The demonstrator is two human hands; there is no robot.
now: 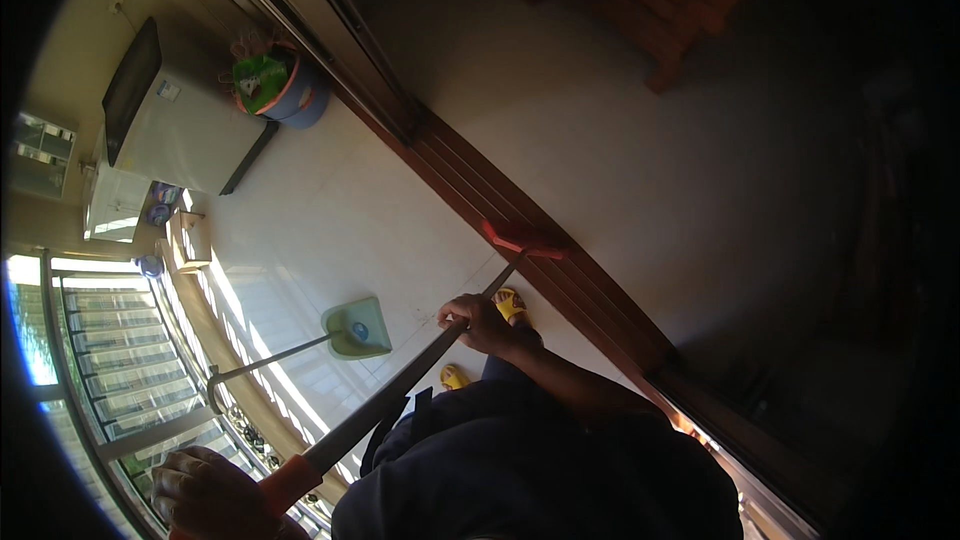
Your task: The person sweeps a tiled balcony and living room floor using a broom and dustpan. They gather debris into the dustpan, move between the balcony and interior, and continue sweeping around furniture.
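My left hand [206, 491] is closed around the orange grip end of a long broom handle [390, 401] at the lower left. Further down the shaft, my right hand [480, 322] holds it near the middle of the view. The red broom head [521, 240] rests over the brown sliding-door track [600, 300]. A green long-handled dustpan [358, 328] lies on the tiled floor to the left, a small blue item inside it. Small dark debris [426, 313] is scattered on the tiles between the dustpan and my right hand.
A white appliance [195, 127] and a blue bucket [304, 101] holding a green bag stand at the upper left. Wooden furniture [660, 0] is beyond the track. My feet in yellow sandals [511, 305] are near the track. A railed window [120, 352] lies at left.
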